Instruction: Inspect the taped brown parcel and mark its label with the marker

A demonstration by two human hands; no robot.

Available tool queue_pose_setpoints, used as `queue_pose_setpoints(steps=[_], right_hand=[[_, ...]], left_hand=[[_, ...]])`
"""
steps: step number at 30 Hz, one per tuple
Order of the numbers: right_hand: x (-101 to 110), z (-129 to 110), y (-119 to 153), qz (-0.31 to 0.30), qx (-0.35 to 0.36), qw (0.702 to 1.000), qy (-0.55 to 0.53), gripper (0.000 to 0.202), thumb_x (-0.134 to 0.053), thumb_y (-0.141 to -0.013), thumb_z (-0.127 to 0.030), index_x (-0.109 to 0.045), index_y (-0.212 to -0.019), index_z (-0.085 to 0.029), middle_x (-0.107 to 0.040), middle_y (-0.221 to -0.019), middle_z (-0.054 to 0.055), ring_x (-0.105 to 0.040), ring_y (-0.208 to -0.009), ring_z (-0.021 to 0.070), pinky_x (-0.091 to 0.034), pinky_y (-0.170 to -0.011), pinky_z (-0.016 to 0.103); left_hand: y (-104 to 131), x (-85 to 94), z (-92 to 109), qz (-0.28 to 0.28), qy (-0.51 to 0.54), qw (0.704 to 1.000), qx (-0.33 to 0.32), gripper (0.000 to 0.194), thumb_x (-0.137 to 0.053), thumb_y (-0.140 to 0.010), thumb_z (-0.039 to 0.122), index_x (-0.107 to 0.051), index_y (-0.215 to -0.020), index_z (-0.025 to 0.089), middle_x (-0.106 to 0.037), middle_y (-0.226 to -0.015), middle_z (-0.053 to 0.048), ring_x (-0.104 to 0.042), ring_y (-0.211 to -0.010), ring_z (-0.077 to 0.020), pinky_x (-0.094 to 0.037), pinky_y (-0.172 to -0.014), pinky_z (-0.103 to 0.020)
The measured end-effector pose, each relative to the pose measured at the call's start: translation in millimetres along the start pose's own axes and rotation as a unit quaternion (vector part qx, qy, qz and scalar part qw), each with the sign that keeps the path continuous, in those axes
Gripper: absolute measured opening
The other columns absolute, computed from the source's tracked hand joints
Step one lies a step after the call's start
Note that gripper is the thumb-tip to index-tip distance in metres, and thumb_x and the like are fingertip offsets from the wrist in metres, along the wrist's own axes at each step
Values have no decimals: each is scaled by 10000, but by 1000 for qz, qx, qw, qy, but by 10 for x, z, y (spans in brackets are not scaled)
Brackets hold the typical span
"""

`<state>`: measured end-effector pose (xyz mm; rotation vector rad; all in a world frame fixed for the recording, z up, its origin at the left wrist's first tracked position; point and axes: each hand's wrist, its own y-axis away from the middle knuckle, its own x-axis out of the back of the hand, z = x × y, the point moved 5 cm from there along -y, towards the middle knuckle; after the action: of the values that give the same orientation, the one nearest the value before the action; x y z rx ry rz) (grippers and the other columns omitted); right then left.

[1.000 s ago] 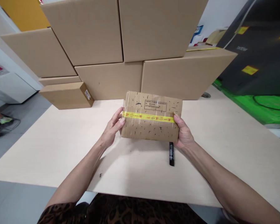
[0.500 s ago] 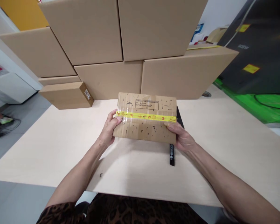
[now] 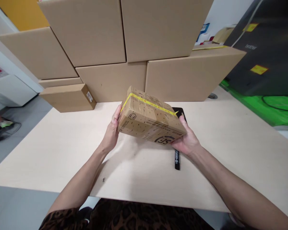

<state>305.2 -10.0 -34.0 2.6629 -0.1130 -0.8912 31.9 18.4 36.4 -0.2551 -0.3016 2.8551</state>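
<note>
A small brown cardboard box with yellow tape and black printing is held tilted above the table. On its left end, my left hand presses with the fingers partly behind it. My right hand grips the right end, thumb on top and palm near the lower corner. Below the box and beside my right hand lies a black marker-like object. Behind the box's right end, a flat black object shows only in part.
Large cardboard boxes are stacked along the table's back. A smaller closed carton stands at the back left. At right are a dark covered object and green material. Part of a person's leg and shoe shows at far left.
The box has turned in my hands: its taped face now tips back, and a printed side faces me. Its right end sits lower than its left. Both hands have shifted their hold slightly.
</note>
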Motion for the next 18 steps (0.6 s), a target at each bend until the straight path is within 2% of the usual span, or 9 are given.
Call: queue_pose_setpoints(steps=[4, 6, 8, 13, 18], right_hand=[[47, 10, -9, -8, 2, 1000, 4, 569, -738, -818, -843, -790, -1019, -314, -847, -913, 52, -791, -1030, 342, -663, -800, 488], [47, -5, -15, -1, 12, 1000, 18, 600, -716, -811, -875, -783, -1001, -310, -839, -894, 58, -792, -978, 333, -653, -727, 452], [33, -41, -21, 6, 34, 998, 44, 650, -702, -776, -921, -776, -975, -307, -827, -856, 60, -792, -928, 333, -631, -658, 426], [-38, -182, -3, 2, 140, 982, 130, 733, -645, -753, -989, -776, -1018, -318, -764, -728, 41, -775, -811, 320, -554, -532, 361], [-115, -244, 55, -14, 197, 964, 176, 753, -596, -759, -1016, -758, -903, -295, -613, -563, 15, -689, -620, 258, -484, -461, 330]], left_hand=[[4, 88, -89, -33, -71, 995, -56, 919, -376, -953, 927, -288, -1738, 456, -200, -1876, 20, -43, -1755, -322, -74, -1414, -554], [4, 139, -95, -27, -99, 992, -73, 954, -366, -937, 944, -237, -1750, 462, -215, -1873, 4, -83, -1751, -335, -108, -1408, -573], [-13, 178, -63, -9, -104, 991, -84, 963, -348, -929, 956, -303, -1738, 436, -303, -1846, -21, -149, -1741, -344, -159, -1401, -573], [-113, 173, 57, 10, -70, 994, -80, 976, -294, -935, 963, -591, -1590, 304, -601, -1653, -83, -346, -1675, -354, -248, -1393, -523], [-141, 221, 32, 27, -84, 994, -61, 964, -308, -924, 974, -710, -1443, 269, -716, -1504, -105, -465, -1600, -369, -352, -1343, -529]])
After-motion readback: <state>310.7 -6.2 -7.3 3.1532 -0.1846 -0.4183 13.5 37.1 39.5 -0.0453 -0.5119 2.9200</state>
